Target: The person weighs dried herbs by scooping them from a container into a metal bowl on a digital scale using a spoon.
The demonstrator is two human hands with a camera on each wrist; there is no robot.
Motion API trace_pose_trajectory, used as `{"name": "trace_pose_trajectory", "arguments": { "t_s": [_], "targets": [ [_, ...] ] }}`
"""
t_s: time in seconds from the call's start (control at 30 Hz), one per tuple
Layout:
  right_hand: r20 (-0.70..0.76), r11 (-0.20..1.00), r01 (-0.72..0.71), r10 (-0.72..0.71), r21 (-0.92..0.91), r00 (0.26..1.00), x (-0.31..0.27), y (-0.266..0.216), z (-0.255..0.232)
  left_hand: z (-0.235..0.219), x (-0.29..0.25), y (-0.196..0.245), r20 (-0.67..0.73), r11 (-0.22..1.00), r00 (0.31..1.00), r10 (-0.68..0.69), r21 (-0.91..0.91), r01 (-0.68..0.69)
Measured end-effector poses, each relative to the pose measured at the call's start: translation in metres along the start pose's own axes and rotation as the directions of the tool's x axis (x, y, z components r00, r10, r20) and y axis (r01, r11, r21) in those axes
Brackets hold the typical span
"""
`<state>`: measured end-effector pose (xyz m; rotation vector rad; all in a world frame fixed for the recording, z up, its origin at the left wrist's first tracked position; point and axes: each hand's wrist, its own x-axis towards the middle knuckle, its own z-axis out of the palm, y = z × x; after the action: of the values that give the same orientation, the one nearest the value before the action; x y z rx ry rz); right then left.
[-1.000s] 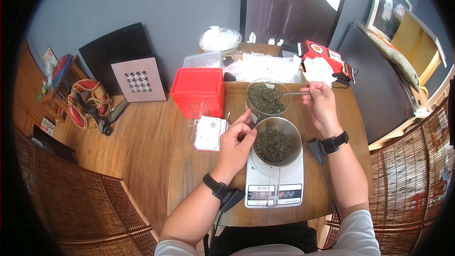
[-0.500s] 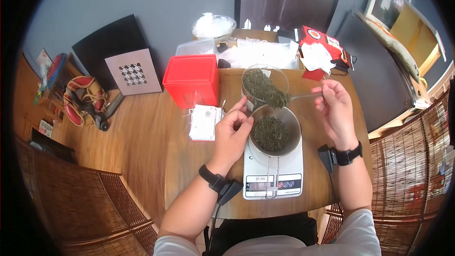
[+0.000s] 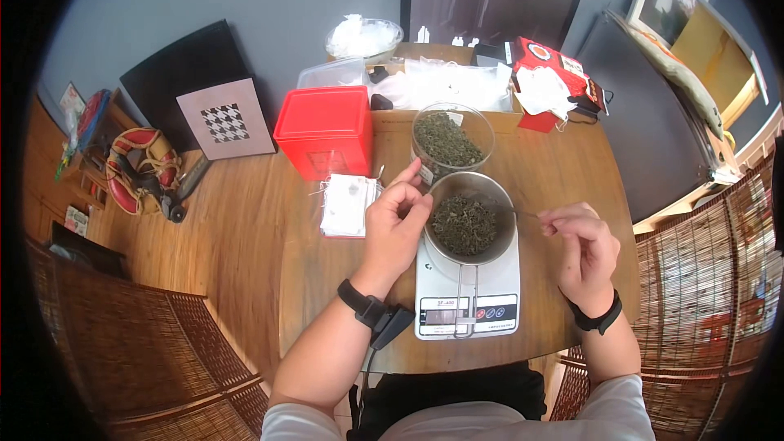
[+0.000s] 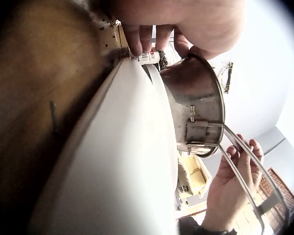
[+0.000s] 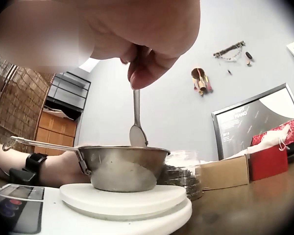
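Dried green leaves lie in a steel pot, which stands on a white scale. My left hand pinches the pot's left rim between thumb and index finger; its other fingers reach to the label side of a glass jar of similar leaves behind the pot. My right hand, right of the pot, pinches a metal spoon by its handle. The spoon's bowl is at the pot's rim in the right wrist view.
A red box and a stack of white packets are at the left. Behind the jar are a cardboard box with white bags, a bowl of white material and a red package.
My right hand has brought a heaped spoon from the jar over the pot and lowered it to the right rim; the heap no longer shows on it. My left hand has stayed by the rim.
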<state>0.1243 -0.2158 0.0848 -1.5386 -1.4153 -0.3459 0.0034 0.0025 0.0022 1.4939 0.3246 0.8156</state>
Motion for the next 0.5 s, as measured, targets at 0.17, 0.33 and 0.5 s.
{"name": "trace_pose_trajectory", "arguments": {
  "t_s": [0.17,0.33,0.5],
  "targets": [
    [0.067,0.997,-0.009,0.014,-0.072,0.998,0.001,-0.011,0.004,-0.001,0.000,0.000,0.019,0.998,0.998,-0.056,-0.016,0.056],
    [0.103,0.995,0.057,-0.049,-0.084,0.993,0.004,-0.028,-0.002,0.000,0.000,-0.003,-0.003,1.000,1.000,-0.004,-0.017,0.004],
    [0.146,0.990,0.072,-0.054,-0.125,0.988,0.010,-0.026,0.000,0.001,0.000,-0.001,-0.007,1.000,1.000,-0.016,-0.017,0.016]
  ]
}}
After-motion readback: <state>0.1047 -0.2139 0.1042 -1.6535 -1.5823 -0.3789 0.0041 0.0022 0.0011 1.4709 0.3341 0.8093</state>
